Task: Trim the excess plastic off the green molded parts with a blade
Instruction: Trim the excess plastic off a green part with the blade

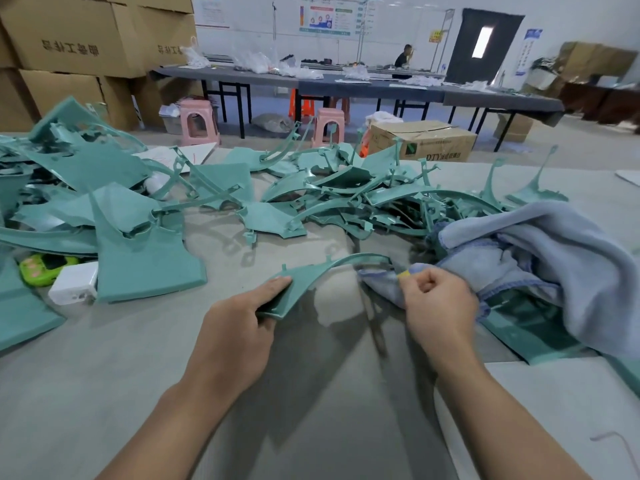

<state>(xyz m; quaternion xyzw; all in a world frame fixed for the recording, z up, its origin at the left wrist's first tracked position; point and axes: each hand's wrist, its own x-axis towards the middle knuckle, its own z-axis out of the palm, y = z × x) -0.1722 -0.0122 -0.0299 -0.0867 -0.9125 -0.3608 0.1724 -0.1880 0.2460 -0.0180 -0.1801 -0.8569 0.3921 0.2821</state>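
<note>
My left hand (242, 313) grips the wide end of a curved green molded part (311, 275), thumb on top, holding it a little above the grey table (311, 393). The part's thin arm arcs right toward my right hand (438, 303). That hand is curled into a fist around a small yellow-handled blade (403, 274), of which only the tip end shows, and a fold of the blue-grey cloth (554, 258) lies under its fingers. Whether the blade touches the part I cannot tell.
Heaps of green molded parts (346, 192) cover the table's far half, with a larger stack (138, 244) at left. A white box (74, 287) and a lime-green gadget (41, 268) lie at left. Cardboard boxes, pink stools and long tables stand behind.
</note>
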